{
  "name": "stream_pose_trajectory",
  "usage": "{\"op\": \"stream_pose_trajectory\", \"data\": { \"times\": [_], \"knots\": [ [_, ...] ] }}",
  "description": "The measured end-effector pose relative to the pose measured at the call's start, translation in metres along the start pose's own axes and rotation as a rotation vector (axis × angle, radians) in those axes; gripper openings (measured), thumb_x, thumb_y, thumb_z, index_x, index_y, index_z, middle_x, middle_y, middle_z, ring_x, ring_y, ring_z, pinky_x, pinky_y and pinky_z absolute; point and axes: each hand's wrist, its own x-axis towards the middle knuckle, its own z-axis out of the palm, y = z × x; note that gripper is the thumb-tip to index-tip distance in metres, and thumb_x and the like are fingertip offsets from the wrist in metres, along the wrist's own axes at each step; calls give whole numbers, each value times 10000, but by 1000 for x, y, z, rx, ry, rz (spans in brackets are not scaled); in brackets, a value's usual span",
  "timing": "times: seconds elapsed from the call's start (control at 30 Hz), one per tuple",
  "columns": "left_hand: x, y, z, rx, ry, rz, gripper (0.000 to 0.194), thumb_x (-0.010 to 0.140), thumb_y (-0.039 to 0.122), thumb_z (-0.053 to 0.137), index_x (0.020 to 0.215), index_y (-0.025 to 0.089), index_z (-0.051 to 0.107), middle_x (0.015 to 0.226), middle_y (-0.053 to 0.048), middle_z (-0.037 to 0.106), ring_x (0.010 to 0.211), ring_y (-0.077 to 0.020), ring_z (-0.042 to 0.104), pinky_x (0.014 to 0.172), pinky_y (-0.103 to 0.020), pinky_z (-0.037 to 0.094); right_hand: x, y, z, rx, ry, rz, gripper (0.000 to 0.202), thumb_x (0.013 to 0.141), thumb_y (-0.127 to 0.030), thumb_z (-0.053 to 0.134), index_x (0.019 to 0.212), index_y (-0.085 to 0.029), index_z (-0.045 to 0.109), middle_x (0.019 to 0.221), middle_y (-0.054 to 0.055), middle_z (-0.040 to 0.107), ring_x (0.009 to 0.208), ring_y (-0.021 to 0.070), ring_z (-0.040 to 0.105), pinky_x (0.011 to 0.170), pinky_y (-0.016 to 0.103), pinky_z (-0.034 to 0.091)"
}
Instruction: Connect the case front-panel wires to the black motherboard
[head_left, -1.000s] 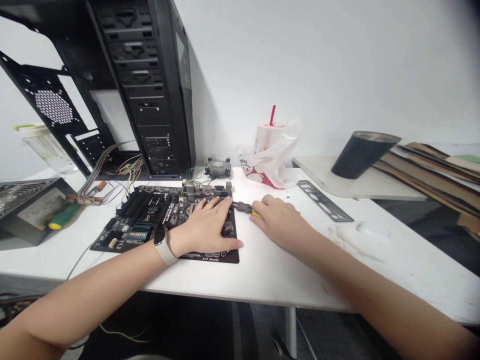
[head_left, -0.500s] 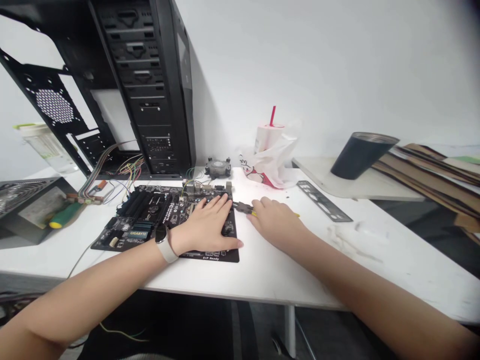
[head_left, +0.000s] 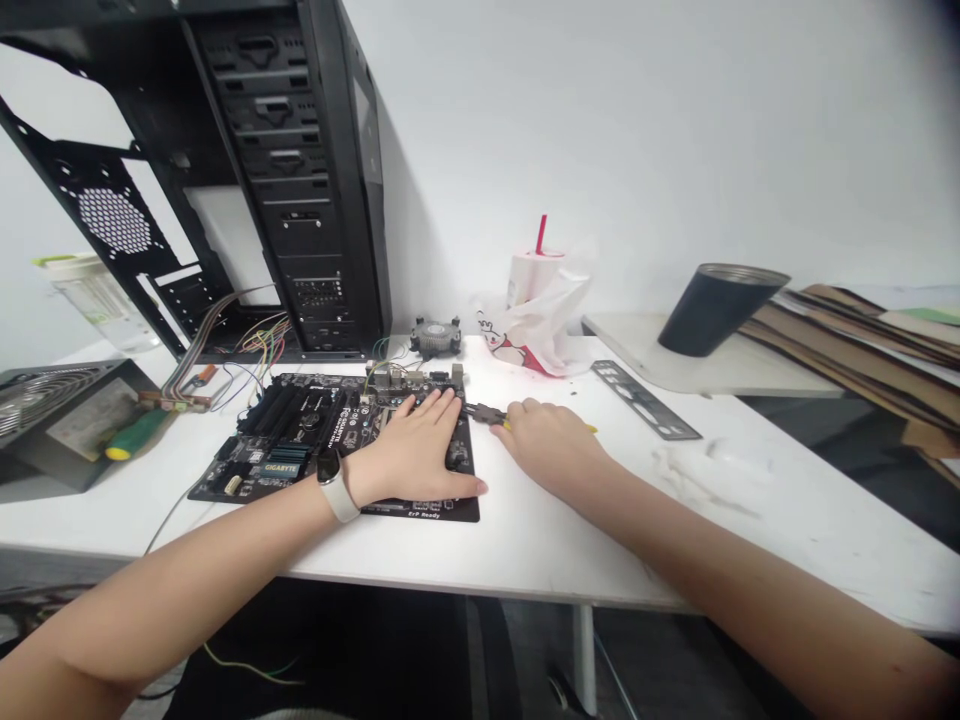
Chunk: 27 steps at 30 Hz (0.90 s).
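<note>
A black motherboard (head_left: 315, 425) lies flat on the white table. My left hand (head_left: 421, 445) rests on its right part with the fingers spread, covering what lies under the palm. My right hand (head_left: 551, 445) is closed round the yellow handles of a pair of pliers (head_left: 486, 413). The dark jaws of the pliers point left and meet the board's right edge near my left fingertips; whether they grip anything there is too small to tell.
An open black computer case (head_left: 300, 180) stands behind the board. A power supply (head_left: 75, 425) and green screwdriver (head_left: 139, 435) lie left. Behind are a cooler fan (head_left: 436, 337) and bagged cup (head_left: 534, 275); at right, a metal plate (head_left: 645, 400) and dark tumbler (head_left: 716, 310).
The view has shifted very slightly. Both hands and the pliers stay in nearly the same place on and beside the board.
</note>
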Motion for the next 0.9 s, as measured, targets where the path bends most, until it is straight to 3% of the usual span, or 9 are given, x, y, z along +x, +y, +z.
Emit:
{"op": "stream_pose_trajectory", "data": {
  "times": [0.43,0.9],
  "knots": [
    [0,-1,0,-10,15,7,1153,761,727,560,1560,21,122,1640,-219,77,1540,-321,93,1258,-464,132,-2,0,-5,25,-1,36,357,1015,-358,405,1038,-76,623,979,171,670,909,270,676,710,308,459],
    [0,1,0,20,15,-8,1157,765,733,554,1567,36,95,1647,-197,57,1544,-308,75,1261,-457,100,0,5,-4,41,12,38,372,1013,-377,407,1054,-83,630,1000,161,679,927,283,680,695,319,456]
  ]
}}
